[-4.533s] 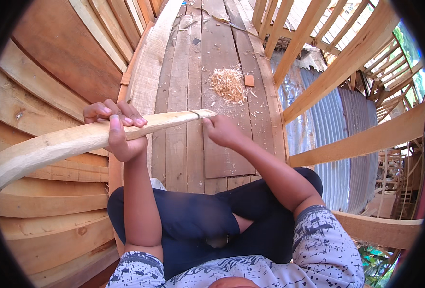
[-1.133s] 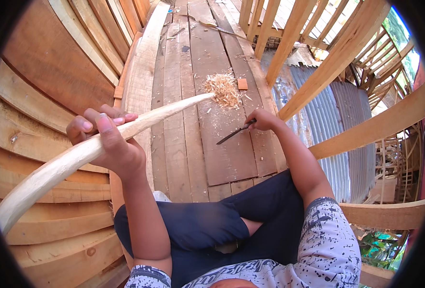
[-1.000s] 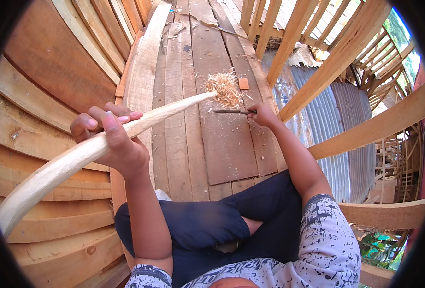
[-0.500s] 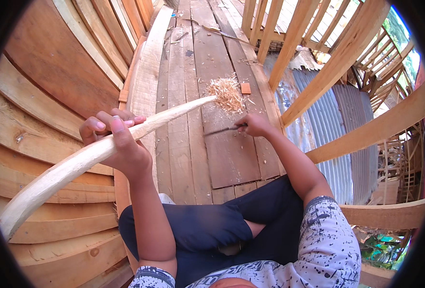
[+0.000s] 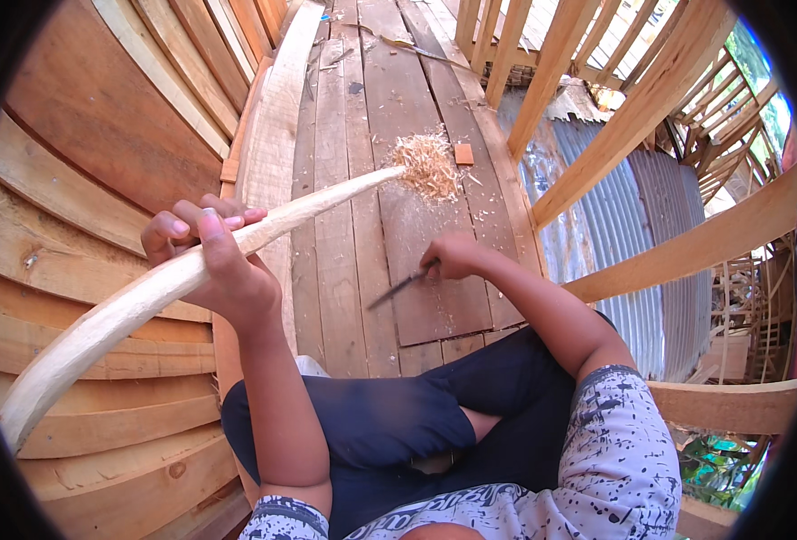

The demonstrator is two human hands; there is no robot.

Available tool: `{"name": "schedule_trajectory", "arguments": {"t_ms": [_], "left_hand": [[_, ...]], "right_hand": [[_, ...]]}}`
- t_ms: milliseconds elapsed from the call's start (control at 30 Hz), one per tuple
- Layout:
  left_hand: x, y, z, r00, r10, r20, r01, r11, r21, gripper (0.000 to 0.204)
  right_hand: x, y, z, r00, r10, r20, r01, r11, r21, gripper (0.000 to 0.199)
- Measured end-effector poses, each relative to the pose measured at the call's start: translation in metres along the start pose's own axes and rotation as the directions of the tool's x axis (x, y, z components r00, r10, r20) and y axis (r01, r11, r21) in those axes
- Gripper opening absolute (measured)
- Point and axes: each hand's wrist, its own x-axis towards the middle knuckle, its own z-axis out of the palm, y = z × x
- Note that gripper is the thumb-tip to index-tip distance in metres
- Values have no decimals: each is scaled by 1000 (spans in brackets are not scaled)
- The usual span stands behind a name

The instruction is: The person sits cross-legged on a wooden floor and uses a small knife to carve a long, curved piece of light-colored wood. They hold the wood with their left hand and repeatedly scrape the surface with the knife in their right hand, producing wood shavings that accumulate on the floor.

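A long, pale, curved wooden pole [image 5: 317, 200], peeled smooth and tapering to a point, slants across the view from the lower left to the middle. My left hand [image 5: 219, 256] grips it along its middle, the fingers wrapped round it. The pole's thin tip rests at or just above a pile of wood shavings [image 5: 428, 166] on the plank floor [image 5: 334, 270]. In my right hand [image 5: 452, 256] is a dark knife [image 5: 397, 292], held low over the boards and apart from the pole, its blade pointing left and toward me.
A wall of overlapping boards [image 5: 102, 243] rises close on my left. To the right stand upright wooden slats [image 5: 551, 76] and a rail, with corrugated metal sheets [image 5: 614, 225] beyond. A small orange-brown block [image 5: 463, 154] lies beside the shavings. A long thin strip [image 5: 407, 45] lies farther off.
My right hand has come nearer to me and left with the knife, whose blade now tilts more toward me. The left hand and pole have shifted only slightly.
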Motion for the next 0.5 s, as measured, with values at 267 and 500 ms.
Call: {"name": "schedule_trajectory", "arguments": {"t_ms": [267, 500], "left_hand": [[1, -1, -1, 1000, -15, -8, 15, 1000, -7, 22], [0, -4, -1, 999, -28, -17, 28, 1000, 12, 22]], "right_hand": [[8, 56, -24, 998, -50, -27, 54, 974, 218, 29], [7, 67, -27, 852, 288, -438, -234, 957, 174, 30]]}}
